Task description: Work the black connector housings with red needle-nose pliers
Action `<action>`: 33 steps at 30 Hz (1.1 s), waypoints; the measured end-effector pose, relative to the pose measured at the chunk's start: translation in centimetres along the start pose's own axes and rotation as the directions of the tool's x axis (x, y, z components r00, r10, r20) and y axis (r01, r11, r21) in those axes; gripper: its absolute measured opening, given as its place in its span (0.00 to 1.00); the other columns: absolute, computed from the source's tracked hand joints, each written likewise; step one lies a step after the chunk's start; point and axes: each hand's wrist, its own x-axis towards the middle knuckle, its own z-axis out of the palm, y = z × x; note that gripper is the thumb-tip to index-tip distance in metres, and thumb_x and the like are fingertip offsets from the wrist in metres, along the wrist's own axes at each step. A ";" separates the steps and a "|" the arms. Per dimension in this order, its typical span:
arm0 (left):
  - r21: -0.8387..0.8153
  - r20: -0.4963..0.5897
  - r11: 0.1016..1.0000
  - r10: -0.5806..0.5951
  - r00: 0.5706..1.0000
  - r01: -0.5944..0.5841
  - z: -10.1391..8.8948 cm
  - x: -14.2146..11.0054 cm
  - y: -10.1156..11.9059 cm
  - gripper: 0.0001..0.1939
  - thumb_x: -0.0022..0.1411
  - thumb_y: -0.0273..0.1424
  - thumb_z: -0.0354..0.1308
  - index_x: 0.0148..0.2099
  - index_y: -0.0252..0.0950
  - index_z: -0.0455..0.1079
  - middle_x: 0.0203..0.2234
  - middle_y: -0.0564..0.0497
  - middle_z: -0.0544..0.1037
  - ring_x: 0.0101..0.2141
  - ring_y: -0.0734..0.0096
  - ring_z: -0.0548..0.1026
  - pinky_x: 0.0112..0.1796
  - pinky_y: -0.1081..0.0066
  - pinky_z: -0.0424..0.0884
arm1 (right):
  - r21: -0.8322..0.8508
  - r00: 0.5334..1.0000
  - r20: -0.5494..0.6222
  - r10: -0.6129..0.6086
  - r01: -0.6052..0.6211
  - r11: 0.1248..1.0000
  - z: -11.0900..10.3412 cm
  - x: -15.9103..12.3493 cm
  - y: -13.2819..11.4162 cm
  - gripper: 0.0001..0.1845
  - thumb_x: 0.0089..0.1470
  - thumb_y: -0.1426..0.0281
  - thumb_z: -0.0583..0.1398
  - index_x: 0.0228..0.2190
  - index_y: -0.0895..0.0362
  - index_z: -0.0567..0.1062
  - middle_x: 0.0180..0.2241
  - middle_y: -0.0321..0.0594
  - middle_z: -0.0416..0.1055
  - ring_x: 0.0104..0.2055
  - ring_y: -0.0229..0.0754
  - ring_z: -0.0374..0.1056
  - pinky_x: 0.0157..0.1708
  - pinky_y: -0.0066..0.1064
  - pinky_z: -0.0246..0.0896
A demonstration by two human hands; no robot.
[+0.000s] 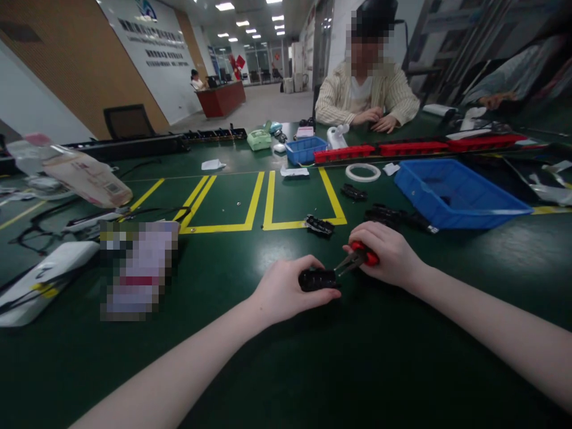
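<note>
My left hand (290, 286) is closed around a small black plastic part (318, 280), thumb on the near side and fingers on the far side. In my right hand (386, 253) are red-handled pliers (357, 256). Their metal jaws point left and down, with the tips at the right end of the black part; whether they grip it I cannot tell. Just beyond my hands lies a similar black part (320, 226) on the green table (250, 381). More black parts (382, 214) lie behind my right hand, and another one (354, 192) is farther back.
A blue bin (465, 196) stands at the right, near a white tape roll (363, 173). Red strips (420, 148) run across behind. On the left are a phone (145, 268), a white power strip (44, 283) and a bottle (84, 173). A person (366, 89) sits opposite.
</note>
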 end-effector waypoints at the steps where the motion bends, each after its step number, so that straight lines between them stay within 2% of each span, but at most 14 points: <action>1: 0.026 0.020 1.000 0.007 1.000 -0.007 0.1 -0.1 0.1 0.21 0.54 0.48 0.63 0.43 0.38 0.72 0.29 0.53 0.77 0.27 0.69 0.73 0.26 0.73 0.64 | 0.004 1.000 0.006 -0.009 0.009 1.000 -0.1 -0.1 -0.1 0.04 0.54 0.72 0.58 0.33 0.56 0.66 0.30 0.43 0.70 0.32 0.43 0.68 0.31 0.35 0.67; 5: 0.115 0.070 0.993 0.029 0.997 -0.037 0.2 -0.1 0.3 0.21 0.55 0.50 0.62 0.41 0.38 0.73 0.26 0.54 0.76 0.25 0.71 0.72 0.25 0.75 0.60 | 0.029 0.996 0.052 -0.065 0.064 0.998 -0.5 -0.3 -0.3 0.06 0.53 0.68 0.59 0.32 0.56 0.67 0.31 0.44 0.70 0.32 0.44 0.67 0.31 0.35 0.65; 8: 0.173 0.089 0.979 0.092 0.992 -0.106 0.2 0.0 0.2 0.20 0.56 0.50 0.61 0.41 0.38 0.72 0.24 0.56 0.75 0.23 0.73 0.71 0.24 0.75 0.58 | 0.053 0.986 0.103 -0.135 0.130 0.990 -0.7 -0.2 -0.2 0.16 0.54 0.56 0.59 0.32 0.56 0.67 0.31 0.45 0.71 0.33 0.45 0.67 0.32 0.37 0.65; 11: 0.194 0.130 0.960 0.181 0.975 -0.203 0.3 0.0 -0.1 0.20 0.57 0.49 0.61 0.40 0.38 0.71 0.23 0.57 0.74 0.22 0.75 0.70 0.25 0.76 0.58 | 0.088 0.976 0.129 -0.173 0.163 0.983 -0.8 -0.4 0.0 0.24 0.57 0.47 0.51 0.32 0.57 0.68 0.30 0.45 0.70 0.32 0.45 0.67 0.32 0.37 0.64; 15: 0.164 0.124 0.963 0.194 0.973 -0.213 0.5 -0.1 0.1 0.20 0.56 0.49 0.62 0.40 0.38 0.72 0.22 0.58 0.73 0.22 0.76 0.70 0.25 0.76 0.58 | 0.118 0.980 0.124 -0.156 0.142 0.983 -0.6 -1.0 0.2 0.24 0.63 0.53 0.43 0.32 0.57 0.68 0.31 0.46 0.70 0.34 0.45 0.67 0.35 0.37 0.63; 18: 0.114 0.117 0.977 0.166 0.979 -0.179 0.7 -0.4 0.4 0.20 0.56 0.49 0.62 0.39 0.38 0.72 0.22 0.58 0.73 0.22 0.77 0.70 0.25 0.77 0.58 | 0.148 0.986 0.100 -0.134 0.118 0.982 -0.6 -1.1 0.2 0.21 0.64 0.57 0.44 0.33 0.57 0.68 0.32 0.46 0.70 0.35 0.45 0.67 0.34 0.37 0.63; 25: 0.136 0.128 0.964 0.213 0.969 -0.230 0.9 -0.5 0.5 0.19 0.57 0.49 0.62 0.39 0.37 0.72 0.22 0.59 0.73 0.21 0.77 0.69 0.25 0.77 0.59 | 0.181 0.988 0.086 -0.125 0.108 0.978 -0.9 -0.8 -0.2 0.17 0.64 0.66 0.44 0.32 0.57 0.69 0.32 0.45 0.70 0.32 0.42 0.66 0.30 0.35 0.62; 30: 0.162 0.149 0.951 0.240 0.959 -0.263 0.9 -0.4 0.4 0.21 0.56 0.50 0.61 0.39 0.36 0.72 0.21 0.59 0.72 0.21 0.78 0.68 0.25 0.77 0.60 | 0.196 0.990 0.072 -0.119 0.103 0.975 -0.7 -0.7 -0.6 0.16 0.64 0.68 0.45 0.30 0.57 0.68 0.30 0.44 0.69 0.33 0.42 0.65 0.31 0.36 0.63; 33: 0.179 0.157 0.943 0.256 0.954 -0.282 0.9 -0.3 0.4 0.21 0.57 0.50 0.61 0.39 0.36 0.72 0.20 0.59 0.72 0.21 0.77 0.69 0.26 0.76 0.60 | 0.227 0.988 0.112 -0.103 0.075 0.971 -0.8 -0.6 -0.7 0.17 0.63 0.67 0.45 0.29 0.55 0.69 0.30 0.44 0.69 0.36 0.45 0.64 0.33 0.38 0.63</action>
